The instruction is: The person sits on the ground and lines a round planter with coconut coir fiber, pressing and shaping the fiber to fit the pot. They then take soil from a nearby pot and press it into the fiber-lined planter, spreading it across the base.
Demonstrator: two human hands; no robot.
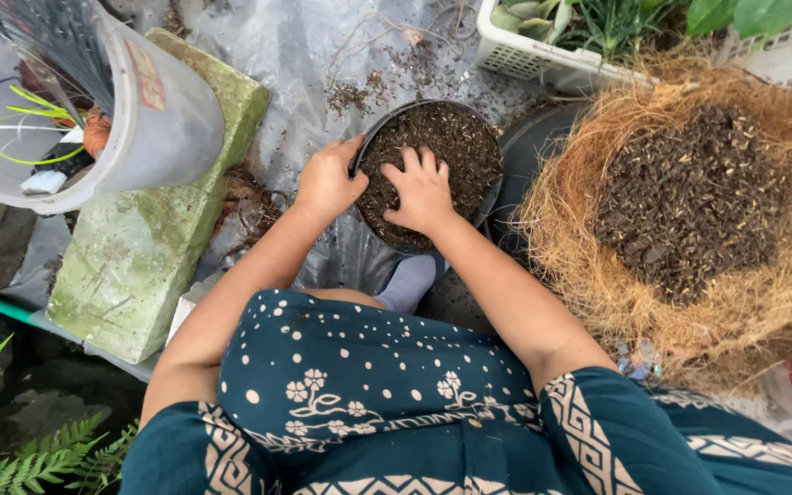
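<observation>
A round black pot [497,179] filled with dark brown soil [456,137] stands on a grey plastic sheet in front of me. My left hand [327,181] grips the pot's left rim, thumb over the edge. My right hand [422,192] lies palm down on the soil in the pot's near half, fingers spread, pressing into it. Both forearms reach out from my patterned teal clothing.
A big nest of coconut fibre [588,247] holding a heap of dark soil mix [694,202] sits to the right. A mossy concrete block [139,247] and a tipped grey bucket [162,119] lie left. White baskets with plants [543,55] stand behind. Ferns [11,449] grow bottom left.
</observation>
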